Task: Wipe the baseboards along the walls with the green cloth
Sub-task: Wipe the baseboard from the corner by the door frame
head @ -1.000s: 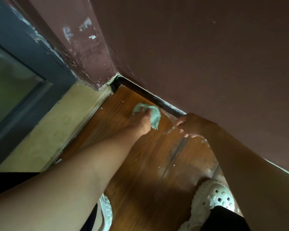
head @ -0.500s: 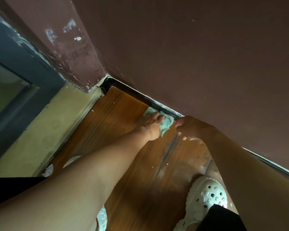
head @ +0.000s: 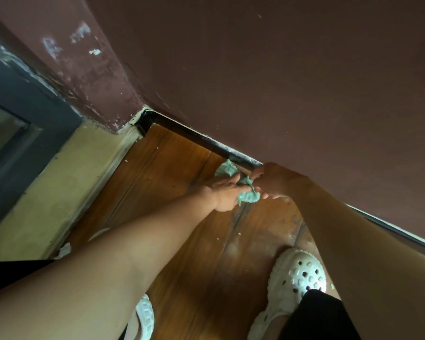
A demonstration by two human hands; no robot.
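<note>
The green cloth [head: 248, 197] is bunched between both my hands, low over the wooden floor and just in front of the black baseboard [head: 206, 141]. My left hand [head: 225, 192] holds the cloth's near side with its fingers over it. My right hand [head: 270, 180] pinches the cloth's other side, its knuckles close to the baseboard. A corner of the cloth sticks out beyond my left fingers toward the baseboard. The baseboard runs from the room corner at the upper middle down to the right, under the maroon wall [head: 280, 82].
The wooden floor [head: 172, 173] stretches from the corner toward me. A dark door frame [head: 22, 99] with a yellowish threshold [head: 59, 192] lies on the left. My white perforated shoes [head: 297, 276] stand on the floor below my hands. Small crumbs dot the boards.
My left hand has drawn the cloth back from the baseboard and to the right. My right hand has now taken hold of the cloth too.
</note>
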